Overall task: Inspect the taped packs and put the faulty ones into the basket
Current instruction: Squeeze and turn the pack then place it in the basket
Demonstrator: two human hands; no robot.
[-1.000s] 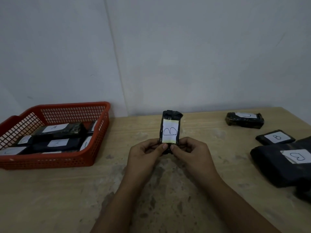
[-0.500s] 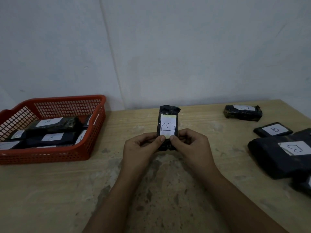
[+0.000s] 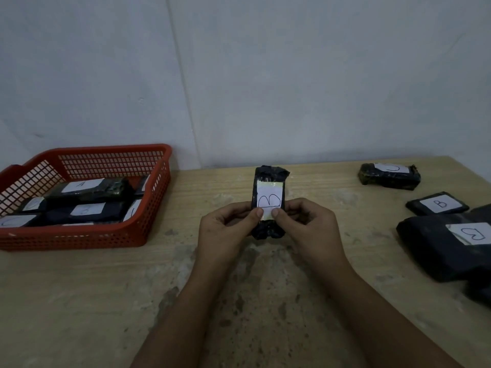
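Nearest, two forearms reach over the mottled surface (image 3: 79,301). The pack (image 3: 269,201) is held on end between both hands: the left hand (image 3: 228,229) and the right hand (image 3: 308,229) each keep a narrow pinching grip on its lower half, thumbs pressed side by side on the bottom edge of the label (image 3: 269,199) (a hand-drawn "B", lying sideways). Compared with a second ago, the pack is held in the same pose and the thumbs have not shifted; only the view has tilted slightly. Inspection is therefore judged to be still in progress, with no verdict yet shown. The wrap looks crumpled at top and bottom, but whether the tape is faulty cannot be told.

Farther right, a large pack (image 3: 435,251) and a small pack (image 3: 437,205) lie near each other, both marked "B". Farther left, the basket (image 3: 79,239) already holds several labelled packs. At the far edge a last pack (image 3: 389,176) lies alone before the wall.
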